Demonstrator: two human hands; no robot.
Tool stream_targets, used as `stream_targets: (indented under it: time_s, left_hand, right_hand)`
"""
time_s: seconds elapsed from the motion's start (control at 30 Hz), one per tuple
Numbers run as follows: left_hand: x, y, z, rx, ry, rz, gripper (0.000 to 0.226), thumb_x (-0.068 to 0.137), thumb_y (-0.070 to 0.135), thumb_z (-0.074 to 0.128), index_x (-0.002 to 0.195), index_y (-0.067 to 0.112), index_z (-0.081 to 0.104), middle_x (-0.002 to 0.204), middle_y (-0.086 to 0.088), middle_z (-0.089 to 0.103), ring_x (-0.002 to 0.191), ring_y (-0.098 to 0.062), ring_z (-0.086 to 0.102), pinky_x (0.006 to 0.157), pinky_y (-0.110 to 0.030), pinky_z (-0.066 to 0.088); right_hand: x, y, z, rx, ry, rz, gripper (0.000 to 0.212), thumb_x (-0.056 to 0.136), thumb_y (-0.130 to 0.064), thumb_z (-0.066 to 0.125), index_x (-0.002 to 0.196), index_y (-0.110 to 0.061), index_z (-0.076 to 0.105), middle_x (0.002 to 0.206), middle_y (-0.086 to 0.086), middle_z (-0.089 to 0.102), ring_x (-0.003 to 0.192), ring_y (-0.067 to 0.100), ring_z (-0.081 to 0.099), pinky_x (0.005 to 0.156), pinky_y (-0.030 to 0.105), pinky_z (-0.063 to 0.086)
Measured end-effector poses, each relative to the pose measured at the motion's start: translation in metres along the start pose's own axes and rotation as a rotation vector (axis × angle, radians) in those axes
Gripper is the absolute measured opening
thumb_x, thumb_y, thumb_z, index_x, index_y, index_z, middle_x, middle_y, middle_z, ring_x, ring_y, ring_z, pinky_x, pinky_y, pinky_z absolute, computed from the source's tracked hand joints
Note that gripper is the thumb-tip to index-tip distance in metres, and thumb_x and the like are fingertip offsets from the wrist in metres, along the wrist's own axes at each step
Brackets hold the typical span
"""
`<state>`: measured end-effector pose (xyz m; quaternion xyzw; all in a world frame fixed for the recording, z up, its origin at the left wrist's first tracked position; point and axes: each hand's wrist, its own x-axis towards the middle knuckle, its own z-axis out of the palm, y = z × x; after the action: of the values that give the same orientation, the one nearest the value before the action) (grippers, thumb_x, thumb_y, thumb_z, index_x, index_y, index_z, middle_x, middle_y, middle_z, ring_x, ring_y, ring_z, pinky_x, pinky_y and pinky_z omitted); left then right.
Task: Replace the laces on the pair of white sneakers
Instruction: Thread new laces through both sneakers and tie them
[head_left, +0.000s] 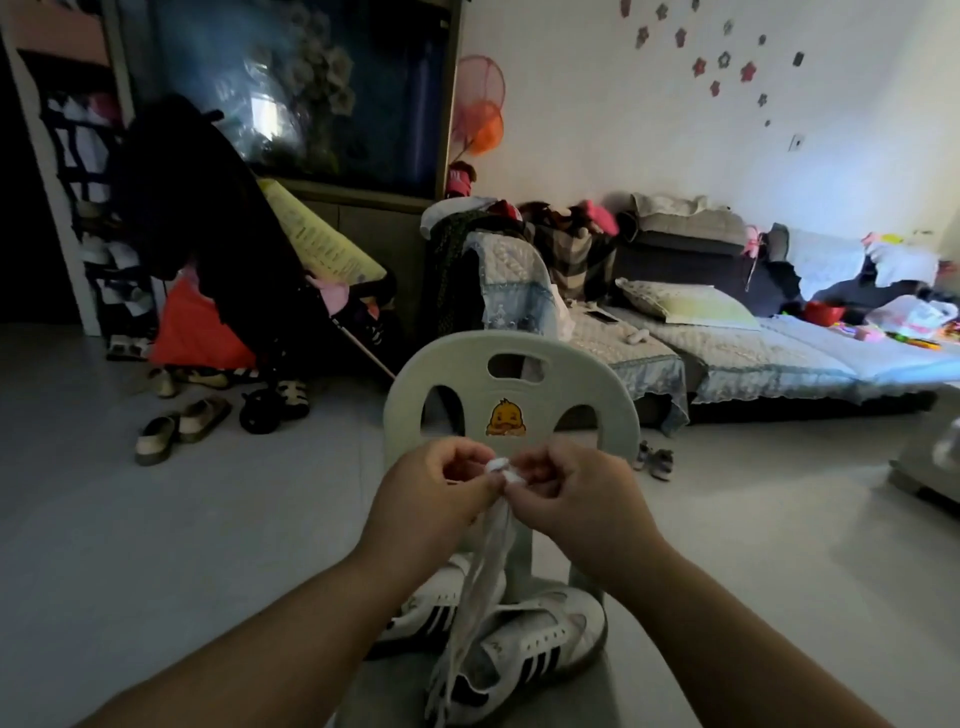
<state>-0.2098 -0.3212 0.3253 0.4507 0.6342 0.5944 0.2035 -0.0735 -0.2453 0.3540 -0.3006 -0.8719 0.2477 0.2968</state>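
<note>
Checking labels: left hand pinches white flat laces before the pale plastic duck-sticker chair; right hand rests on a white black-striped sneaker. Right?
No. The head view shows the right hand also pinching the white flat laces, beside the left hand, before the pale plastic duck-sticker chair; the white black-striped sneakers lie below both hands.

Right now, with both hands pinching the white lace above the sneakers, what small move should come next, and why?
Probably draw the left hand and right hand apart to unfold the lace and find one tip. Both hands pinch its bunched top, and its strands hang together toward the sneakers on the chair.
</note>
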Motion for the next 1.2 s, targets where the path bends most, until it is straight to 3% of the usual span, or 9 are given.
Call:
stream_targets:
  time_s: [0.2,0.3,0.43,0.57,0.73,0.87,1.0,1.1,1.2]
  left_hand:
    - [0.031,-0.061,0.027,0.241,-0.132,-0.007,0.007,0.089,0.034,0.061,0.087,0.032,0.068,0.076,0.014,0.068,0.070,0.006,0.061,0.057,-0.009,0.041]
    - [0.042,-0.090,0.040,0.320,-0.117,-0.057,0.007,0.088,0.033,0.063,0.083,0.032,0.068,0.074,0.014,0.067,0.068,0.003,0.060,0.058,-0.017,0.045]
    - [0.052,-0.120,0.047,0.384,-0.159,-0.086,0.013,0.088,0.034,0.063,0.098,0.031,0.069,0.085,0.014,0.069,0.076,0.002,0.062,0.071,-0.022,0.053]
    - [0.075,-0.128,0.045,0.378,-0.241,-0.105,0.011,0.086,0.039,0.063,0.086,0.030,0.069,0.074,0.011,0.069,0.067,0.001,0.063,0.065,-0.024,0.053]
    - [0.083,-0.133,0.045,0.477,-0.293,-0.063,0.016,0.086,0.044,0.060,0.075,0.033,0.062,0.064,0.012,0.062,0.056,0.001,0.056,0.048,-0.011,0.038]
    - [0.086,-0.131,0.049,0.426,-0.222,-0.014,0.016,0.087,0.039,0.057,0.073,0.033,0.059,0.063,0.010,0.062,0.057,0.000,0.057,0.046,-0.015,0.040]
    - [0.086,-0.127,0.054,0.183,-0.186,-0.174,0.017,0.092,0.027,0.054,0.079,0.024,0.064,0.065,0.006,0.065,0.056,-0.003,0.059,0.052,-0.021,0.048]
    - [0.081,-0.128,0.056,0.029,-0.159,-0.348,0.017,0.091,0.026,0.055,0.081,0.019,0.066,0.067,0.002,0.067,0.063,-0.013,0.062,0.061,-0.031,0.053]
    - [0.075,-0.132,0.055,0.228,-0.171,-0.260,0.018,0.091,0.034,0.056,0.079,0.024,0.065,0.069,0.002,0.067,0.065,-0.017,0.063,0.060,-0.034,0.053]
  right_hand:
    - [0.009,0.070,0.045,0.106,-0.047,0.117,0.011,0.085,-0.030,0.068,0.088,-0.037,0.061,0.073,-0.016,0.063,0.070,-0.009,0.061,0.061,0.008,0.049]
    - [0.013,0.103,0.069,0.239,-0.087,0.186,0.018,0.085,-0.023,0.069,0.101,-0.029,0.066,0.080,-0.016,0.066,0.075,-0.010,0.063,0.063,0.007,0.048]
    - [0.020,0.132,0.092,0.255,-0.126,0.163,0.023,0.084,-0.017,0.070,0.106,-0.025,0.068,0.084,-0.019,0.068,0.078,-0.007,0.065,0.066,0.008,0.050]
    - [0.039,0.141,0.089,0.099,-0.075,0.041,0.016,0.083,-0.024,0.069,0.092,-0.037,0.067,0.077,-0.017,0.067,0.074,-0.001,0.066,0.067,0.015,0.055]
    - [0.046,0.150,0.091,-0.154,-0.090,-0.153,0.007,0.081,-0.027,0.068,0.086,-0.023,0.070,0.070,-0.010,0.062,0.062,0.005,0.057,0.055,0.023,0.052]
    - [0.048,0.152,0.093,-0.139,0.123,-0.203,0.013,0.079,-0.031,0.064,0.079,-0.019,0.068,0.067,-0.008,0.062,0.057,0.005,0.058,0.050,0.019,0.052]
    - [0.047,0.147,0.099,0.204,0.223,0.066,0.009,0.080,-0.019,0.067,0.075,-0.025,0.063,0.067,-0.008,0.064,0.060,0.007,0.063,0.055,0.017,0.053]
    - [0.047,0.150,0.102,0.434,0.067,0.232,0.015,0.083,-0.013,0.066,0.084,-0.026,0.058,0.073,-0.005,0.064,0.067,0.007,0.065,0.060,0.018,0.054]
    - [0.045,0.155,0.095,-0.026,-0.039,-0.142,0.012,0.087,-0.032,0.057,0.096,-0.030,0.065,0.079,-0.013,0.065,0.070,0.003,0.063,0.060,0.015,0.053]
